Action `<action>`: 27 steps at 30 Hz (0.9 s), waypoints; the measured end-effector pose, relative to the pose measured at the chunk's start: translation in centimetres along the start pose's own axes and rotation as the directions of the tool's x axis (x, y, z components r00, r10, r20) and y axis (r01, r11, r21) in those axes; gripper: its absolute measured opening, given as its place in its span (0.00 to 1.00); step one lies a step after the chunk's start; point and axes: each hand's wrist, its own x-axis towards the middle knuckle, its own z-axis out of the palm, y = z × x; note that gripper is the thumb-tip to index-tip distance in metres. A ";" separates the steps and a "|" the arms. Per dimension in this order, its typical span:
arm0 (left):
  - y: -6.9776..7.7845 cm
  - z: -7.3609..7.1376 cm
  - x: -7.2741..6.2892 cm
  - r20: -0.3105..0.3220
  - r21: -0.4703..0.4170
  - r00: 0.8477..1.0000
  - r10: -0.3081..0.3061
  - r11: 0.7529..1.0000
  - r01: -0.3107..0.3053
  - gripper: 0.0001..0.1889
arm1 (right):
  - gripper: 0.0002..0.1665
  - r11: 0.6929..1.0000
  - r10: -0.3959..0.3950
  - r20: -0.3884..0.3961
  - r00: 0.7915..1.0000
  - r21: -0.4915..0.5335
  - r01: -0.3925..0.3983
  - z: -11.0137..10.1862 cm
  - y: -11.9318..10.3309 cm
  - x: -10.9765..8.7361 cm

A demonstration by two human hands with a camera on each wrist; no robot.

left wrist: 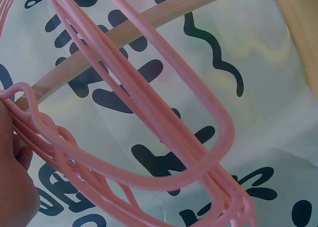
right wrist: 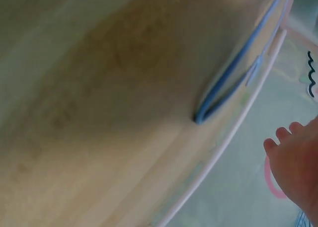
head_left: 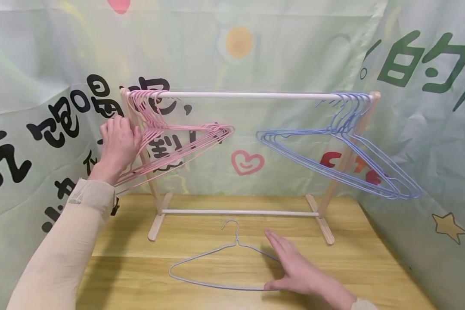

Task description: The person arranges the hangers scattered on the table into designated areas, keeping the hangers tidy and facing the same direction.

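Several pink wire hangers point(head_left: 155, 125) hang together at the left end of a rack's white rail point(head_left: 248, 95). My left hand point(head_left: 120, 140) grips them near their necks, fingers curled; in the left wrist view only part of this hand point(left wrist: 17, 182) shows beside the pink wires point(left wrist: 164, 125). A single blue-grey hanger point(head_left: 217, 285) lies flat on the table, its hook toward the rack. Over its right end is my right hand point(head_left: 294, 267), fingers extended and thumb spread apart, holding nothing. The right wrist view shows the hanger point(right wrist: 233, 63) apart from the hand point(right wrist: 298, 167).
Several blue hangers point(head_left: 339, 129) hang at the rail's right end. The rack stands on wooden feet point(head_left: 320, 221) joined by a low white bar point(head_left: 240, 212). A printed cloth point(head_left: 294, 51) encloses the wooden table point(head_left: 139, 275) at the back and sides.
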 end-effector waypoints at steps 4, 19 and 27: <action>0.0 0.0 -0.1 0.003 -0.003 1.000 -0.005 1.000 0.005 0.15 | 0.83 1.000 0.008 0.081 0.997 0.021 -0.010 0.4 -0.1 -0.2; 0.0 0.1 -0.2 -0.011 -0.003 1.000 0.000 1.000 0.000 0.14 | 0.81 0.996 0.057 0.257 0.965 0.056 -0.073 0.6 0.2 -0.5; 0.1 0.1 -0.2 -0.021 -0.004 1.000 0.005 1.000 -0.005 0.14 | 0.72 0.996 0.062 0.244 0.968 0.046 -0.076 0.7 0.2 -0.3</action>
